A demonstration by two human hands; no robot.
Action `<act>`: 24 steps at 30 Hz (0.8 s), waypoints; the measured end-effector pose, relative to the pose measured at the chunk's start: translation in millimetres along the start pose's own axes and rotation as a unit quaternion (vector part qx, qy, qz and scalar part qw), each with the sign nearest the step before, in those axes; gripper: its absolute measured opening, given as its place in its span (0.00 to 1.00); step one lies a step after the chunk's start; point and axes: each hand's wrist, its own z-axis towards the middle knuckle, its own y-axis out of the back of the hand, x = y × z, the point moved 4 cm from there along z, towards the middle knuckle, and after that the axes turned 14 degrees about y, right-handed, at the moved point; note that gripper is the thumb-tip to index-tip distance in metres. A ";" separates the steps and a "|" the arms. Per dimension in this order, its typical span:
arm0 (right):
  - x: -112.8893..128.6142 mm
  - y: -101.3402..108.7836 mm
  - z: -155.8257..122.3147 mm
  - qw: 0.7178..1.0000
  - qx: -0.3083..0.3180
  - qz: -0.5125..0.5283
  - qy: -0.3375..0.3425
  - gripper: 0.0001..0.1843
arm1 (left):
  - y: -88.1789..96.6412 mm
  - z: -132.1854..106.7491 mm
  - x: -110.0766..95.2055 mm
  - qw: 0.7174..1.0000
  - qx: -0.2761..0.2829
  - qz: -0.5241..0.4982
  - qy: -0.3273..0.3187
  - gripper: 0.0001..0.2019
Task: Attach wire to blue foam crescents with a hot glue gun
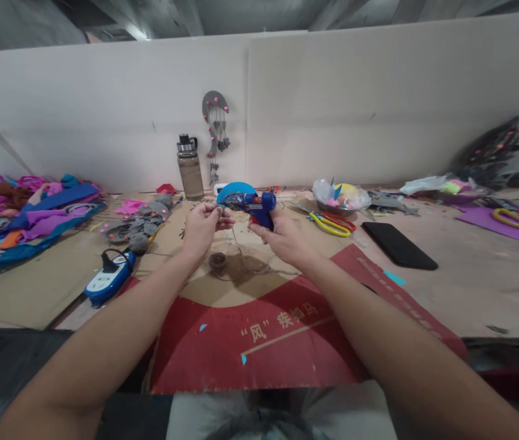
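My right hand point(280, 235) is wrapped round the handle of a blue glue gun point(252, 203) with its nozzle pointing left. My left hand point(204, 226) is closed in a pinch just in front of the nozzle, holding a small thing I cannot make out. Both hands hover above a sheet of brown and red cardboard point(259, 330). Under them lies a small dark spool point(217, 263) with a loop of clear thread point(252, 260).
A blue and white power strip point(109, 278) lies left. Colourful felt strips point(34, 214) are piled far left, grey felt pieces point(142, 223) nearer. A water bottle point(189, 166), yellow scissors point(332, 223), a black phone point(399, 245) and a purple sheet point(488, 217) sit behind and right.
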 end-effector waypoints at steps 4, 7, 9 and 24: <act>-2.0 -1.0 -0.1 1.000 0.002 -0.003 -0.004 0.14 | -0.8 -1.0 -1.2 1.000 0.002 0.013 -0.003 0.05; -1.2 -1.1 -0.2 1.000 0.002 -0.008 -0.006 0.12 | -0.8 -0.9 -1.4 1.000 0.004 0.019 -0.003 0.06; -0.1 -0.7 -0.3 1.000 -0.001 -0.013 -0.007 0.12 | -0.9 -1.1 -1.8 1.000 0.003 0.020 -0.004 0.06; -4.4 0.3 0.2 0.999 -0.002 -0.027 -0.021 0.12 | 4.5 2.0 -2.8 0.999 -0.012 0.017 -0.030 0.07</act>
